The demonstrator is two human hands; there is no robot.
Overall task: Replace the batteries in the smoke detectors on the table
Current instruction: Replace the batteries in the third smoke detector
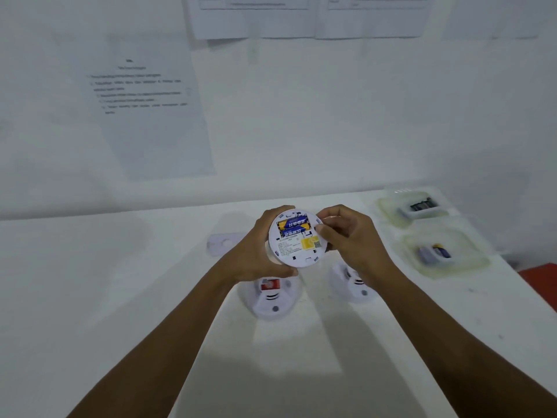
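Stretching back to the wall (301, 131), the white table (105, 282) gives you the most open room on its left half and in the strip nearest you, between your forearms. Its right edge slants away from you, with a red surface (539, 282) just past it. Printed sheets (150, 116) hang on the wall above the back edge.

Two clear trays sit close to that right edge. The far tray (388, 206) holds dark batteries (420, 206). The near tray (470, 260) holds a blue and yellow battery (441, 251) beside something greyish that is too blurred to make out.

You hold one round white smoke detector (297, 245) above the middle of the table, its back turned up toward you. Your left hand (259, 251) curls round its left rim. Your right hand (346, 233) pinches its right rim, with the thumb on the back face. Two blue and yellow cells (294, 226) lie side by side in its open compartment.

Under your hands, two more detectors rest on the table, one (272, 300) below your left wrist and one (354, 282) below your right. A flat white plate (221, 244) lies just left of your left hand.
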